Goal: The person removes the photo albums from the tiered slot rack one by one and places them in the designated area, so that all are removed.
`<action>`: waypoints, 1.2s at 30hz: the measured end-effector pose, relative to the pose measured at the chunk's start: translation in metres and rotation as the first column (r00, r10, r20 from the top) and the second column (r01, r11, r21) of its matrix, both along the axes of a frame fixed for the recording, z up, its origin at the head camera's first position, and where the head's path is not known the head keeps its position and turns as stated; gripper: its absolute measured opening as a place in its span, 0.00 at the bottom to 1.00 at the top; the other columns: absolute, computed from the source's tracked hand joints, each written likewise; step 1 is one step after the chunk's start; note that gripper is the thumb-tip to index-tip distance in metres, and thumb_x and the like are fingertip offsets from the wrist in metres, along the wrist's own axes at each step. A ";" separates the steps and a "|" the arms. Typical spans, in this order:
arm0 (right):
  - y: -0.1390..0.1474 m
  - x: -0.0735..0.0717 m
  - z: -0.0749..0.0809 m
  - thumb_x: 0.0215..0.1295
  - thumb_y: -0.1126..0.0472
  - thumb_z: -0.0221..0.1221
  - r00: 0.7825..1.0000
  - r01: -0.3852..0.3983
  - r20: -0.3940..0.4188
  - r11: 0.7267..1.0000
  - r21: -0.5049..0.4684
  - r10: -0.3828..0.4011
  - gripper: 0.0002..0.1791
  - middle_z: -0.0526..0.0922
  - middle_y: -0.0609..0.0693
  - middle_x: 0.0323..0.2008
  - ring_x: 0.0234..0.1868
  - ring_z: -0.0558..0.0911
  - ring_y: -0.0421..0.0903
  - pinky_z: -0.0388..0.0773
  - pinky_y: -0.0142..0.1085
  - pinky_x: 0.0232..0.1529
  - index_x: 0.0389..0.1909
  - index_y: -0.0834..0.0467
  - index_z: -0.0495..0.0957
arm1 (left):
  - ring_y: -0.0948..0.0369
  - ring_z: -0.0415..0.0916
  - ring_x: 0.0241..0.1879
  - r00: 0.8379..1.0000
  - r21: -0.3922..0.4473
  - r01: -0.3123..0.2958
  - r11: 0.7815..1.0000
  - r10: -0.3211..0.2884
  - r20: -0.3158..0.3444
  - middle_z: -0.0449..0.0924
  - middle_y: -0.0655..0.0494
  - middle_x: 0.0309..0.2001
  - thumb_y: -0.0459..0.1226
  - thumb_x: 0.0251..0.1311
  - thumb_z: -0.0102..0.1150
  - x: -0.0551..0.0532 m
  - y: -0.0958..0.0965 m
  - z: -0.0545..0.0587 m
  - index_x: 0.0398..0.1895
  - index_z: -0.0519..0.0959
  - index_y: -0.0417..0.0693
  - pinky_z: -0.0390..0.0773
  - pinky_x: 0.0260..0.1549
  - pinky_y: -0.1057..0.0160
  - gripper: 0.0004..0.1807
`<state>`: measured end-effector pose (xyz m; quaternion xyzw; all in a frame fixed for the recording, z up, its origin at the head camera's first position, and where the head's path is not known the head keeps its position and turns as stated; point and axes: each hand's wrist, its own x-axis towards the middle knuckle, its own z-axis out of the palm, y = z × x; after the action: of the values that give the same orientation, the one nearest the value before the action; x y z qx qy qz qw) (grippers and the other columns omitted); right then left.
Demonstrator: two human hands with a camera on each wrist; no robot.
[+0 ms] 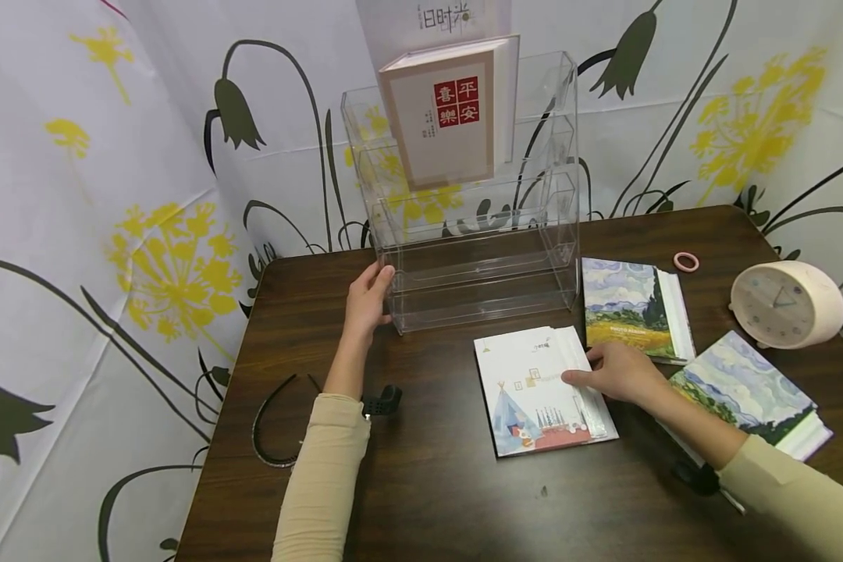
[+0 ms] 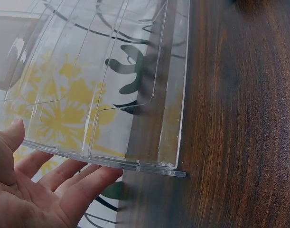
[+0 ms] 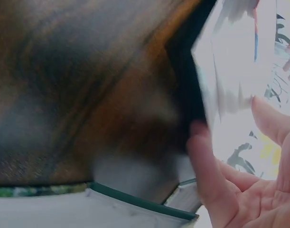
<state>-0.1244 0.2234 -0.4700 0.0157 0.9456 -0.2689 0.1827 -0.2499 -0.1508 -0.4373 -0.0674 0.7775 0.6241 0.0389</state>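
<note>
At its left side, a clear acrylic rack is held by my left hand. In the left wrist view, the thumb lies at the panel's edge and the fingers spread along its outer side. A white album with a tent drawing lies flat on the table before the rack. My right hand grips its right edge, thumb on the cover. The right wrist view shows the fingers by the album's dark edge, blurred. A beige book with red squares leans high in the rack.
Two painted-cover photo albums lie right of the white one, a far album and a near album under my right forearm. Beyond them are a round clock and a pink ring. A black headband lies left. Patterned curtain backs the table.
</note>
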 end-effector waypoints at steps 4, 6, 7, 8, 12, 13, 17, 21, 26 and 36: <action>0.000 0.000 0.001 0.52 0.34 0.67 1.000 -0.015 -0.013 0.998 0.057 0.016 0.41 0.83 0.58 0.35 0.29 0.78 0.49 0.73 0.41 0.26 0.48 0.69 0.81 | 0.47 0.75 0.53 1.000 0.005 -0.003 1.000 0.003 -0.003 0.74 0.46 0.60 0.53 0.71 0.51 0.000 0.000 0.000 0.71 0.67 0.56 0.81 0.40 0.39 0.28; 0.000 0.000 0.001 0.52 0.35 0.67 1.000 -0.022 -0.016 0.997 0.073 0.023 0.40 0.83 0.59 0.36 0.30 0.78 0.50 0.74 0.42 0.26 0.47 0.69 0.81 | 0.48 0.75 0.53 1.000 0.005 -0.006 1.000 0.006 0.000 0.74 0.47 0.60 0.53 0.71 0.51 0.000 0.000 -0.001 0.71 0.68 0.57 0.81 0.40 0.39 0.28; 0.000 0.000 0.001 0.52 0.35 0.68 0.999 -0.026 -0.019 0.997 0.079 0.028 0.39 0.83 0.59 0.36 0.30 0.78 0.50 0.74 0.42 0.26 0.47 0.68 0.81 | 0.48 0.75 0.53 1.000 0.007 -0.007 1.000 0.007 0.000 0.75 0.47 0.60 0.53 0.71 0.51 0.000 0.000 -0.001 0.71 0.68 0.57 0.81 0.40 0.39 0.28; 0.000 0.000 0.000 0.52 0.36 0.68 0.999 -0.029 -0.021 0.996 0.085 0.031 0.39 0.83 0.59 0.37 0.30 0.78 0.50 0.74 0.43 0.26 0.47 0.68 0.81 | 0.48 0.75 0.53 1.000 0.008 -0.008 1.000 0.008 0.000 0.75 0.47 0.60 0.53 0.71 0.51 0.000 0.000 -0.001 0.71 0.68 0.57 0.81 0.40 0.39 0.28; 0.002 0.001 0.000 0.52 0.36 0.68 0.999 -0.043 -0.022 0.995 0.095 0.045 0.38 0.83 0.60 0.37 0.31 0.78 0.50 0.75 0.44 0.26 0.47 0.68 0.81 | 0.48 0.74 0.53 1.000 0.008 -0.003 1.000 0.003 0.003 0.75 0.47 0.60 0.54 0.70 0.51 0.000 -0.001 -0.002 0.71 0.68 0.57 0.80 0.41 0.38 0.29; 0.001 0.001 0.000 0.52 0.37 0.69 0.999 -0.045 -0.020 0.994 0.095 0.047 0.38 0.83 0.60 0.37 0.31 0.78 0.50 0.74 0.44 0.26 0.47 0.68 0.81 | 0.47 0.74 0.53 1.000 0.010 -0.002 1.000 0.001 0.002 0.75 0.46 0.60 0.54 0.70 0.51 0.001 -0.001 -0.002 0.71 0.68 0.56 0.80 0.41 0.38 0.29; 0.000 0.000 0.004 0.54 0.38 0.68 0.997 -0.076 -0.011 0.991 0.106 0.078 0.35 0.83 0.58 0.35 0.28 0.76 0.49 0.72 0.41 0.24 0.45 0.67 0.83 | 0.48 0.74 0.53 1.000 0.004 -0.001 1.000 0.001 -0.002 0.75 0.48 0.59 0.55 0.70 0.51 0.000 -0.001 -0.002 0.71 0.68 0.56 0.80 0.40 0.38 0.29; 0.000 -0.007 0.018 0.57 0.41 0.67 0.991 -0.126 -0.024 0.985 0.117 0.129 0.24 0.80 0.51 0.24 0.23 0.72 0.46 0.66 0.37 0.19 0.34 0.61 0.86 | 0.48 0.74 0.52 1.000 0.005 -0.001 1.000 0.001 -0.005 0.75 0.48 0.59 0.55 0.70 0.51 -0.001 -0.001 -0.002 0.71 0.68 0.57 0.81 0.40 0.39 0.29; 0.000 -0.027 0.051 0.60 0.44 0.66 0.976 -0.185 -0.096 0.977 0.104 0.195 0.20 0.79 0.46 0.20 0.23 0.74 0.45 0.70 0.37 0.21 0.30 0.59 0.87 | 0.46 0.75 0.53 1.000 0.026 -0.003 1.000 0.003 0.009 0.75 0.46 0.60 0.54 0.70 0.52 -0.001 -0.001 0.000 0.71 0.68 0.57 0.79 0.43 0.37 0.29; -0.022 -0.091 0.118 0.65 0.59 0.65 0.809 -0.211 -0.585 0.959 -0.192 0.061 0.26 0.83 0.59 0.47 0.48 0.82 0.55 0.79 0.51 0.49 0.62 0.63 0.73 | 0.44 0.75 0.54 1.000 0.019 -0.002 1.000 0.002 0.003 0.75 0.45 0.60 0.54 0.70 0.52 -0.001 0.000 -0.002 0.71 0.68 0.56 0.80 0.41 0.38 0.29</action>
<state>-0.2152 0.2014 -0.3521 -0.1570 0.9140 -0.3629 -0.0908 -0.2506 -0.1505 -0.4389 -0.0687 0.7713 0.6315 0.0403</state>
